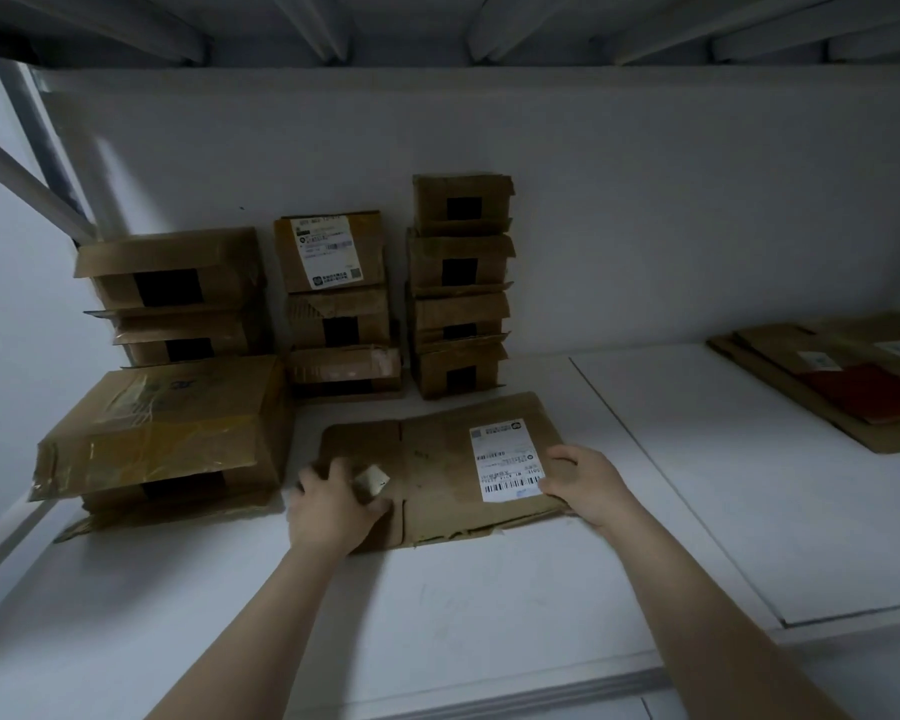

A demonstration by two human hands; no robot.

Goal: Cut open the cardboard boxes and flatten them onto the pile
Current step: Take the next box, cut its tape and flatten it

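Head view: left hand (pixel 333 506) presses a flattened box (pixel 437 470), grip unclear; right hand (pixel 583 483) grips its edge. It is not yet on the pile (pixel 822 376); stacked boxes (pixel 458 283) look uncut.

Worn on the head, wide-angle, aimed forward and down over a white table (pixel 489 605). Near the work: both forearms in from the bottom edge, left hand (pixel 328 504) and right hand (pixel 585 483) on a flattened box (pixel 437 459) just below mid-frame, close enough to pick out a small pale object (pixel 372 480) in the left grip. Facing a white wall (pixel 645 226), with stacked boxes (pixel 458 283) against it, farther off. Along the top edge, underside of a shelf (pixel 437 23); at far right, a pile of flat cardboard (pixel 780 376), cut by the frame.
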